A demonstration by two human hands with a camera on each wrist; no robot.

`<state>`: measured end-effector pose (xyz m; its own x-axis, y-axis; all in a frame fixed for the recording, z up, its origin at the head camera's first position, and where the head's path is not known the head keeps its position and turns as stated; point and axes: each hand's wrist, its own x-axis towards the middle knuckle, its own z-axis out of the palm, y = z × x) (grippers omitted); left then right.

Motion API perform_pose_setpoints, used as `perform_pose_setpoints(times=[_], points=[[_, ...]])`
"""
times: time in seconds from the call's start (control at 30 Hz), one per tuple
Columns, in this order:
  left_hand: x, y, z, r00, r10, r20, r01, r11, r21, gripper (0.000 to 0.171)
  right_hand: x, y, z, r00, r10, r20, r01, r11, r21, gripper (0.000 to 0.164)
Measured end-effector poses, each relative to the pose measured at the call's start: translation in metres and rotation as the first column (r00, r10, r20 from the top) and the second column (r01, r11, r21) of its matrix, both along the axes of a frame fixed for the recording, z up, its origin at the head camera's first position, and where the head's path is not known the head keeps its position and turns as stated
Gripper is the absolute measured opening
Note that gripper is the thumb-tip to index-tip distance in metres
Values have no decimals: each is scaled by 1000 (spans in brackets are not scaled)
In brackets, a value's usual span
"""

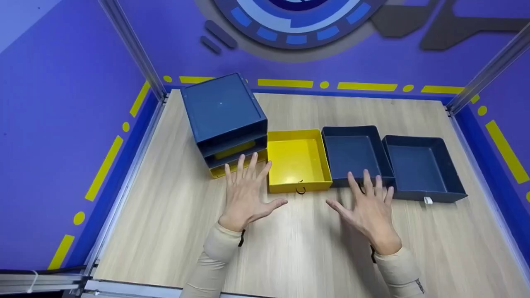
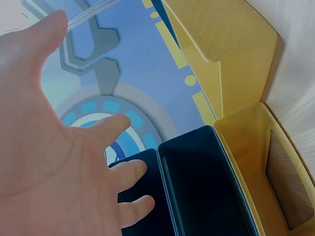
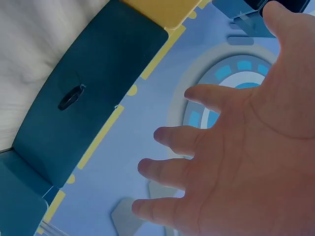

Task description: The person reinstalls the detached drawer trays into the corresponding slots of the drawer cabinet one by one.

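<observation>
My left hand [image 1: 244,198], fingers spread and holding nothing, hovers in front of the drawer cabinet [image 1: 225,108]. That cabinet has a dark blue top, two dark blue tiers and a yellow bottom tier, with open slots facing me. To its right lies a yellow drawer [image 1: 296,161] with a small dark loop on its front. My right hand [image 1: 370,213], also spread and bare, is over the front edge of the middle dark blue drawer [image 1: 352,151]. In the right wrist view a black loop [image 3: 72,97] shows on that drawer's front. Farther right sits another dark blue drawer [image 1: 422,165] with a white tab.
A pale wood-grain table [image 1: 165,240] carries everything. Blue printed panels [image 1: 74,136] with yellow marks stand at the back and both sides, joined by metal posts [image 1: 132,45]. The three drawers stand side by side in a row, right of the cabinet.
</observation>
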<state>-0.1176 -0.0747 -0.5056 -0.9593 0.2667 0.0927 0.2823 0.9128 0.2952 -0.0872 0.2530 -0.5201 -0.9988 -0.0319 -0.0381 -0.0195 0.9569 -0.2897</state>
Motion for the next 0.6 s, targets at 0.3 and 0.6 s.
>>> perform_pose_setpoints(times=[0.3, 0.6], points=[[-6, -12, 7, 931, 42, -362, -11, 996, 86, 91, -33, -46, 10, 995, 96, -12, -96, 965, -246, 97], [-19, -39, 17, 800, 234, -552, -57, 946, 318, 92, -80, -103, 24, 992, 96, -86, -129, 753, -645, 77]])
